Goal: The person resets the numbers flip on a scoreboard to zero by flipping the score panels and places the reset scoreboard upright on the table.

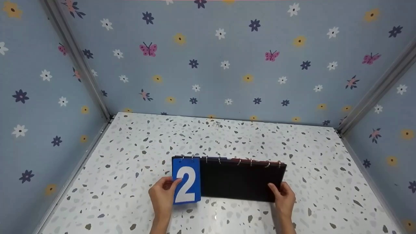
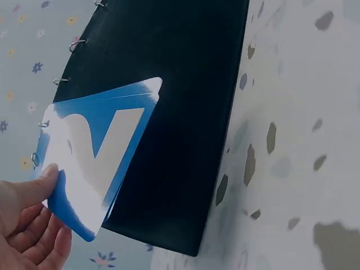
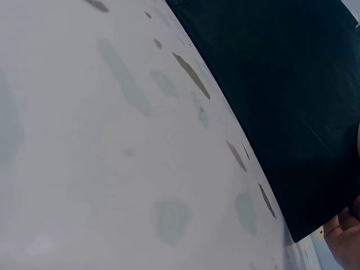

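Note:
A black flip scoreboard (image 1: 240,182) is held up at a tilt over the speckled table, with metal rings along its top edge. Blue number cards (image 1: 198,182) hang from the leftmost rings, the front one showing a white 2. My left hand (image 1: 162,195) pinches these cards at their left side, thumb in front. In the left wrist view the cards (image 2: 132,104) stand away from the black board (image 2: 185,140) at their lower edge. At the board's right end, my right hand (image 1: 284,198) grips the edge with its thumb in front and its fingers behind.
The white speckled table (image 1: 211,139) lies beneath the board. Blue flowered panels rise at the back (image 1: 208,74), left (image 1: 32,123) and right (image 1: 393,139), joined by metal corner posts. Parts of blue and red cards show behind the board's top edge.

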`<state>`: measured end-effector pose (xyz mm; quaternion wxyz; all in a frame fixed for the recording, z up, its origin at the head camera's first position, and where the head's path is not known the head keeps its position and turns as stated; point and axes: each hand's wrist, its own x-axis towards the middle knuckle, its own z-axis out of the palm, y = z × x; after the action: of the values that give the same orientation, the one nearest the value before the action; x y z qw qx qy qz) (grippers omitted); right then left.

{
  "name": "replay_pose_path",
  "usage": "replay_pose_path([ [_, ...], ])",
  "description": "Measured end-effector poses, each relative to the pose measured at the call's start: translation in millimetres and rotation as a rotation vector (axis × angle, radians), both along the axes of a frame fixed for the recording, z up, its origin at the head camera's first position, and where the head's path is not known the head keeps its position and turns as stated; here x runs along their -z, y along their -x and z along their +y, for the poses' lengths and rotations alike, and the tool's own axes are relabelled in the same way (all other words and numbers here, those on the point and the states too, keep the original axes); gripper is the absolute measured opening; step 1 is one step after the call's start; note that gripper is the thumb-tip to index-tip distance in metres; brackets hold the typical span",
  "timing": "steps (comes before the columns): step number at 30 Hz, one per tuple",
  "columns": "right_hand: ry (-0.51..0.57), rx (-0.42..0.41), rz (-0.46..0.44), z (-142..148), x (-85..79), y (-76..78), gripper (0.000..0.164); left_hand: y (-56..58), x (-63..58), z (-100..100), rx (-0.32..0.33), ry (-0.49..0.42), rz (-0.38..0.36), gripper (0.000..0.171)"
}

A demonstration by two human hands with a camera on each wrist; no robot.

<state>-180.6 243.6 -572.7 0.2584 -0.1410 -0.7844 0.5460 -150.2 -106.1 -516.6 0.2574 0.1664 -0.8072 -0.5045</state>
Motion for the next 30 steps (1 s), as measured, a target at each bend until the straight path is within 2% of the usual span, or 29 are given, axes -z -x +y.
replay_pose_path([
  [5, -0.001, 0.009, -0.013, 0.0, 0.2, 1.6, 0.021, -6.5, -12.1, 1.8, -0.007, 0.188, 0.029, 0.019],
  [11, 0.001, 0.008, 0.004, 0.0, 0.8, 1.5, 0.021, -11.3, -26.3, 1.4, 0.032, 0.236, 0.009, 0.026],
  [16, 0.013, 0.003, 0.029, 0.0, 1.8, 1.2, 0.020, -13.8, -40.1, -4.9, 0.136, 0.163, -0.006, 0.028],
  [23, 0.032, 0.005, 0.024, 0.6, 4.3, 1.8, 0.017, -13.2, -54.0, -19.5, 0.276, 0.019, -0.003, 0.012],
  [27, 0.039, 0.008, 0.000, 0.0, 4.3, 1.2, 0.018, -11.3, -58.9, -26.9, 0.366, -0.059, 0.054, 0.017],
  [30, 0.036, 0.009, -0.005, -0.3, 4.1, 1.2, 0.019, -8.9, -60.9, -29.6, 0.388, -0.056, 0.121, 0.022],
])
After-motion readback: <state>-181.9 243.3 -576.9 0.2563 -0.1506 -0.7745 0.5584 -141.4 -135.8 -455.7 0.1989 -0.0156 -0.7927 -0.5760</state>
